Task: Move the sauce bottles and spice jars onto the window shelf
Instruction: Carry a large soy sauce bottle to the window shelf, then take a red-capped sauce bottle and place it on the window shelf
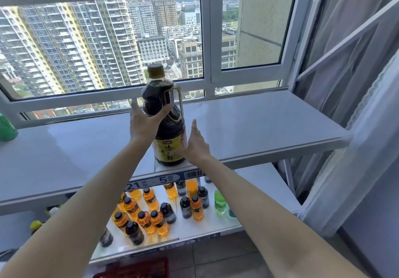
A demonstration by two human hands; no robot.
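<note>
- Both bare arms reach forward and up from the near edge, converging toward the middle.
- Left hand point(143, 124): palm turned right, fingers straight and pointing up and away, thumb spread out to the right, its tip touching the bottle point(167, 122).
- Right hand point(195, 142): lower and nearer, palm facing left, fingers straight and together, flat against the bottle's right side.

head view, close, facing down (and forward), window shelf point(248, 126)

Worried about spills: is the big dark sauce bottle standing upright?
Upright: the sauce bottle stands base-down on the shelf, cap on top.
</note>
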